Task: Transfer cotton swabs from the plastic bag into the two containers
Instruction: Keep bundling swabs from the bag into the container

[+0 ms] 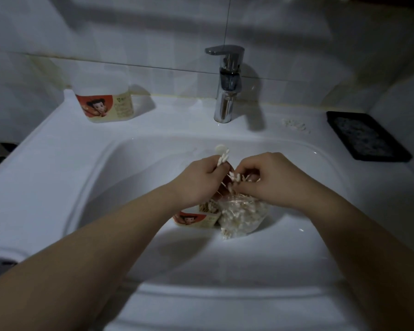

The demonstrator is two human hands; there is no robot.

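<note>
Two bare forearms [81,259] are reaching in from the near edge and meeting over the basin of a white sink [58,163]. The left hand [198,180] is gripping a small bunch of cotton swabs [223,156], their white tips sticking up past its fingers. The right hand [273,177] is pinching at more swabs fanning out of the mouth of the plastic bag [243,218], which is lying well filled in the basin just beneath it.

Touching the bag on its left and partly hidden under the left hand, the near container [196,219], with a red cartoon label, is sitting in the basin. How full it is cannot be told. The second container [105,103], bearing the same label, is standing well apart on the far left of the sink's rim. A chrome tap [227,87] is rising at the far centre, a black tray [366,137] is lying far right, and white scraps [294,125] are scattered between them.

The likely trouble is spillage. The bag is slumping open on a sloping basin, so a tug from the right hand could be tipping loose swabs out towards the drain. The left hand's bunch looks loosely splayed and may shed swabs on the way to either container. Any damp in the basin would be spoiling whatever falls.
</note>
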